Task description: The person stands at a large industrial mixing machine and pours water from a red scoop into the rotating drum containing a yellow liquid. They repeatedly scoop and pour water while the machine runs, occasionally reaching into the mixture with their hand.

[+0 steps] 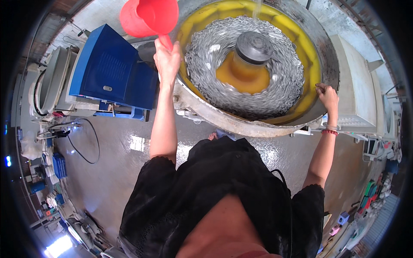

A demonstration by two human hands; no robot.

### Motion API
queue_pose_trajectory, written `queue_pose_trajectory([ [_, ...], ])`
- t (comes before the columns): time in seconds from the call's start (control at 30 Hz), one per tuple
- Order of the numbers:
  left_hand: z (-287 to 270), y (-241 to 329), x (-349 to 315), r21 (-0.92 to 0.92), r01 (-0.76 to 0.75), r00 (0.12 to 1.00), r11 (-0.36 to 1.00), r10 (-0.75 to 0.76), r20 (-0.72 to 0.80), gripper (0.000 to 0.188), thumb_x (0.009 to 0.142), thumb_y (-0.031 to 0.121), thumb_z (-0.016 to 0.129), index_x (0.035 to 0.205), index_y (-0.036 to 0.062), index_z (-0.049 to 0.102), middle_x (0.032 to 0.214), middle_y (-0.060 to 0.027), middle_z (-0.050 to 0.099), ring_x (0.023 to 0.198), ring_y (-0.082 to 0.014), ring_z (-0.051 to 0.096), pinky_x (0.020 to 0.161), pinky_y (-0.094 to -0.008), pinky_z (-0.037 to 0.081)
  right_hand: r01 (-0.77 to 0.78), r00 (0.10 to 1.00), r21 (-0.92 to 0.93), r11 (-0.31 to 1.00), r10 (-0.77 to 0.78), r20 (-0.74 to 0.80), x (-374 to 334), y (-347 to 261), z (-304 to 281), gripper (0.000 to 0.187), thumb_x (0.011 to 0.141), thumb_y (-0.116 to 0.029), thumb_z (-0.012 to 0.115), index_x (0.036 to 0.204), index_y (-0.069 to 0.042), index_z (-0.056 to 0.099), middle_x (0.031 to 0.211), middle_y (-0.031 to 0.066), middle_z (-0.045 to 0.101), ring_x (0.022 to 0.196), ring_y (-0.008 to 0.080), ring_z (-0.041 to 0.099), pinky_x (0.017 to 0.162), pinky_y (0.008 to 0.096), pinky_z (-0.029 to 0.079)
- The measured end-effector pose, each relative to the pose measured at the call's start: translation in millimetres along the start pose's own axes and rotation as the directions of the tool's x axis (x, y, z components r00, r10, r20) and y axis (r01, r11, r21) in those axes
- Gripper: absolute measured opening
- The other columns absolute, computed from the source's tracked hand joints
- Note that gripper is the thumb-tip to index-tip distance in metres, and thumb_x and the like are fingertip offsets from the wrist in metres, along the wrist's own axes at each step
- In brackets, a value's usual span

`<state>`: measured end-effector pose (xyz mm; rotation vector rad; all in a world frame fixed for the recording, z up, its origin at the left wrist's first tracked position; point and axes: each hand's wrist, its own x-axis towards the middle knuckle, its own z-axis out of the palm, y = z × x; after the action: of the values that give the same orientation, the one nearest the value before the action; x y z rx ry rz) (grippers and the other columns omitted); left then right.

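My left hand point(167, 62) is closed around the handle of a red plastic dipper point(148, 17), raised beside the left rim of a large round vibrating tub point(254, 128). Inside the tub's yellow lining point(312, 64), a ring of small silvery metal parts point(202, 56) lies around a dark-capped centre post point(254, 47). The parts look streaked, as if moving. Brownish-yellow liquid point(241, 79) pools about the post. At the tub's right rim is my right hand point(329, 98), its fingers curled together; whatever they may hold is too small to tell.
A blue metal cabinet point(112, 69) stands left of the tub. To the right is a pale machine housing point(355, 86). A thin stream point(257, 9) falls into the tub's far side. On the wet floor point(124, 180), a black cable point(98, 144) loops at left.
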<state>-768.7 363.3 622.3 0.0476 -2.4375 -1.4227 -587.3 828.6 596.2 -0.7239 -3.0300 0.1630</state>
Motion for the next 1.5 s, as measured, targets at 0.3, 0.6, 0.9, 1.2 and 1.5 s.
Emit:
queue_pose_trajectory([
  [0.3, -1.8, 3.5, -2.2, -0.034, 0.008, 1.000, 0.999, -0.008, 0.000, 0.037, 0.080, 0.020, 0.059, 0.105, -0.0033, 0.045, 0.068, -0.0222, 0.061, 0.064, -0.0325, 0.065, 0.064, -0.0384, 0.048, -0.014, 1.000, 0.052, 0.999, 0.014, 0.007, -0.6, -6.0, -5.9, 0.025, 0.080, -0.026, 0.058, 0.103, -0.017, 0.066, 0.088, 0.0126, 0.066, 0.088, 0.0287, 0.062, 0.076, 0.0379, 0.048],
  [0.6, -0.1, -6.1, 1.0, 0.033, -0.059, 0.997, 0.998, 0.061, -0.044, 0.037, 0.080, 0.019, 0.058, 0.105, -0.0036, 0.044, 0.070, -0.0234, 0.061, 0.066, -0.0329, 0.064, 0.065, -0.0397, 0.048, -0.005, 0.999, 0.095, 0.995, 0.008, -0.032, -2.4, -6.0, -5.1, 0.024, 0.080, -0.026, 0.058, 0.101, -0.017, 0.067, 0.086, 0.0129, 0.066, 0.085, 0.0287, 0.063, 0.074, 0.0384, 0.048],
  [0.9, 1.6, -3.0, -1.7, -0.021, -0.036, 0.999, 0.999, 0.035, -0.041, 0.032, 0.080, 0.017, 0.060, 0.104, -0.0004, 0.048, 0.062, -0.0116, 0.059, 0.046, -0.0183, 0.058, 0.049, -0.0300, 0.047, -0.025, 0.999, 0.122, 0.992, 0.028, -0.023, -0.8, -2.3, -2.1, 0.023, 0.081, -0.024, 0.057, 0.100, -0.017, 0.067, 0.087, 0.0098, 0.067, 0.086, 0.0262, 0.064, 0.073, 0.0364, 0.049],
  [1.2, -3.5, 4.2, -2.5, 0.006, 0.007, 1.000, 1.000, -0.008, 0.024, 0.037, 0.081, 0.018, 0.057, 0.107, -0.0034, 0.043, 0.067, -0.0224, 0.061, 0.058, -0.0309, 0.064, 0.060, -0.0385, 0.049, -0.027, 0.999, 0.085, 0.996, 0.030, -0.033, -3.1, -6.0, -5.1, 0.022, 0.081, -0.024, 0.057, 0.098, -0.016, 0.067, 0.087, 0.0089, 0.067, 0.084, 0.0261, 0.064, 0.073, 0.0367, 0.049],
  [1.5, 5.0, -18.8, 4.6, 0.096, -0.151, 0.981, 0.984, 0.161, -0.108, 0.035, 0.080, 0.019, 0.060, 0.106, -0.0002, 0.048, 0.066, -0.0133, 0.060, 0.048, -0.0199, 0.059, 0.052, -0.0311, 0.047, -0.023, 0.999, 0.087, 0.996, 0.026, -0.030, -2.7, -5.9, -3.9, 0.022, 0.080, -0.024, 0.057, 0.097, -0.016, 0.067, 0.085, 0.0078, 0.067, 0.083, 0.0254, 0.064, 0.072, 0.0364, 0.049],
])
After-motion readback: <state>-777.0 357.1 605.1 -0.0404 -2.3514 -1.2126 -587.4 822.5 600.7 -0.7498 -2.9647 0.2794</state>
